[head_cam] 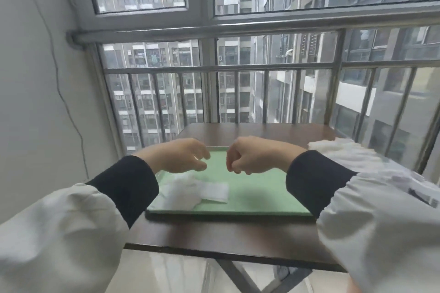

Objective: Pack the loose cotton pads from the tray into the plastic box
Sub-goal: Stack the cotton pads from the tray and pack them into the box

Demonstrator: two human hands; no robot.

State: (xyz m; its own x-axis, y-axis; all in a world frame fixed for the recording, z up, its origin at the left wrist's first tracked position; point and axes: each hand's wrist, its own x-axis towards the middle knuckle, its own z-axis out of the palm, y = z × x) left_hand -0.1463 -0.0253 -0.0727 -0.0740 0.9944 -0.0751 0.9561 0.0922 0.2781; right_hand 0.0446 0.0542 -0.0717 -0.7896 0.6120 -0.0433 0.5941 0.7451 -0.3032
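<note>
1. Left hand (183,157) above the green tray (250,197): fingers curved; cannot tell whether they hold anything.
2. Right hand (247,157): fingers clenched, apparently empty.
3. Cotton pads (195,191) lie near the tray's front-left corner.

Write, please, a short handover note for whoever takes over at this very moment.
Left hand: above the green tray, fingers loosely curled; whether it holds anything is unclear.
Right hand: above the tray, curled in a fist, nothing seen in it.
Cotton pads: loose heap on the tray's near-left part.
A pale flat rectangle beside the heap may be the plastic box; too blurred to tell.
Done: no packing visible.
Left: pack all the pads.
</note>
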